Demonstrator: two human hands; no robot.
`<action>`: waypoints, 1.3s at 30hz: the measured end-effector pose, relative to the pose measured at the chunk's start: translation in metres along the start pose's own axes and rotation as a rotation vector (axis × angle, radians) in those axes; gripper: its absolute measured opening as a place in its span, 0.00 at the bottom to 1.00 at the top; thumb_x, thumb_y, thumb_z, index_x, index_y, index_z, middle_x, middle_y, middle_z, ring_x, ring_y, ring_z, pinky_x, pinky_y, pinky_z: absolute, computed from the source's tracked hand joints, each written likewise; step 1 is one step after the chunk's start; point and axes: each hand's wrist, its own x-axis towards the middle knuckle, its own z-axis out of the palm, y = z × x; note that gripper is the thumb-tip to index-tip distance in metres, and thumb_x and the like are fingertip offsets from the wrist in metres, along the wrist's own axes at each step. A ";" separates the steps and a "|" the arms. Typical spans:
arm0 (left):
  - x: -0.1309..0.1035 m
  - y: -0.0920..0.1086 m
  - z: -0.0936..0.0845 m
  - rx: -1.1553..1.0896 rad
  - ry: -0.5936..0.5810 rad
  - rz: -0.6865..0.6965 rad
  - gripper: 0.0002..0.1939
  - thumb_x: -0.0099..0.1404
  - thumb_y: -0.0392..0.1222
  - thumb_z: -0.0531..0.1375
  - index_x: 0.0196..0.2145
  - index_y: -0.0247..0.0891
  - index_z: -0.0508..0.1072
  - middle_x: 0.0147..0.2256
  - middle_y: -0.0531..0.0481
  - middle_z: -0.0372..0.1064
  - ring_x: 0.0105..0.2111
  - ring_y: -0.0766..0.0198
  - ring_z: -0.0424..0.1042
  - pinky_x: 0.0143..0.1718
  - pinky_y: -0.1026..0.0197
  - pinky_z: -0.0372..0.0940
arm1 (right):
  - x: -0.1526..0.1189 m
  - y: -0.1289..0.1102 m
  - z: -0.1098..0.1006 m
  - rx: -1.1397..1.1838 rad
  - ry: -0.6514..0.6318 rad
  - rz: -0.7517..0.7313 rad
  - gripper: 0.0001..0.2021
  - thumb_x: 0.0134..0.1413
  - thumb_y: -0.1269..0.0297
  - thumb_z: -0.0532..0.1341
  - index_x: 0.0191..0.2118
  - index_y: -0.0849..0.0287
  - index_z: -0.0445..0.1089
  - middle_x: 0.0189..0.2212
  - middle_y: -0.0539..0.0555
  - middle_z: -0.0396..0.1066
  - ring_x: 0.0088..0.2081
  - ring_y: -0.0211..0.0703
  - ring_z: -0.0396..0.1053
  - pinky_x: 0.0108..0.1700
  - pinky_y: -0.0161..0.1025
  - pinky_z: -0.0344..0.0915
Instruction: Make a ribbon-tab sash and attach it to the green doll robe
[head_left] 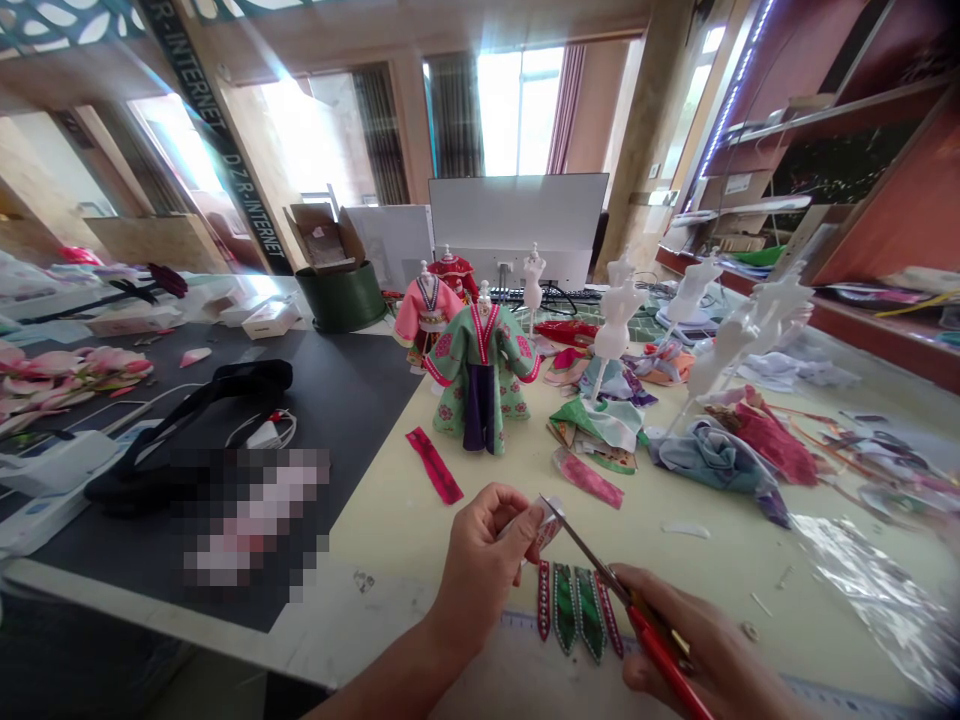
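Note:
My left hand (487, 545) pinches a small whitish piece with reddish marks (551, 525) between thumb and fingers; what it is made of I cannot make out. In my right hand (694, 625) is a pair of red-handled scissors (585, 545), with the blade tips at the upper edge of that piece. Just below lie green trim strips (589, 612) edged with pale beads, flanked by red beaded strips (544, 600). A doll-size green robe (480, 365) with pink borders stands on a dress form beyond my hands. Left of it lies a flat crimson strip (435, 465).
Bare white mini dress forms (616, 325) stand at the right among heaped fabric scraps (720, 460). Crinkled clear plastic (874, 600) lies at the right edge. On the dark mat (352, 375) sit a black strap (187, 420) and cables. A monitor (517, 215) rises behind.

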 end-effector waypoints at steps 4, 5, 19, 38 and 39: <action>0.000 0.000 -0.001 0.001 -0.001 -0.001 0.15 0.59 0.51 0.61 0.29 0.36 0.65 0.18 0.57 0.63 0.16 0.75 0.56 0.15 0.72 0.51 | 0.000 -0.001 0.001 0.064 -0.031 0.030 0.12 0.52 0.59 0.59 0.41 0.56 0.68 0.26 0.49 0.75 0.26 0.40 0.72 0.28 0.31 0.64; -0.001 0.000 -0.001 0.001 0.001 -0.001 0.15 0.59 0.51 0.61 0.29 0.36 0.65 0.18 0.57 0.63 0.16 0.75 0.56 0.15 0.72 0.51 | 0.000 -0.002 0.001 0.070 -0.032 0.030 0.12 0.52 0.59 0.59 0.42 0.56 0.68 0.26 0.50 0.75 0.26 0.41 0.72 0.28 0.31 0.64; -0.004 -0.003 -0.005 -0.004 -0.015 -0.007 0.14 0.60 0.50 0.60 0.30 0.36 0.65 0.19 0.56 0.63 0.16 0.75 0.55 0.16 0.72 0.52 | -0.001 0.007 -0.003 -0.268 -0.005 -0.088 0.17 0.52 0.62 0.60 0.49 0.54 0.66 0.32 0.53 0.74 0.28 0.43 0.72 0.29 0.35 0.68; -0.002 -0.020 -0.080 1.046 0.158 0.527 0.07 0.64 0.44 0.56 0.32 0.39 0.69 0.26 0.51 0.71 0.23 0.66 0.68 0.29 0.65 0.62 | -0.017 0.038 -0.027 -0.828 0.280 -0.437 0.18 0.63 0.55 0.48 0.49 0.61 0.65 0.32 0.59 0.74 0.28 0.45 0.73 0.25 0.37 0.70; -0.001 -0.024 -0.086 1.139 0.155 0.624 0.07 0.64 0.42 0.55 0.32 0.39 0.70 0.27 0.50 0.72 0.26 0.64 0.70 0.31 0.64 0.63 | -0.018 0.040 -0.026 -0.845 0.274 -0.454 0.18 0.63 0.56 0.48 0.48 0.61 0.66 0.32 0.59 0.74 0.28 0.45 0.73 0.25 0.37 0.70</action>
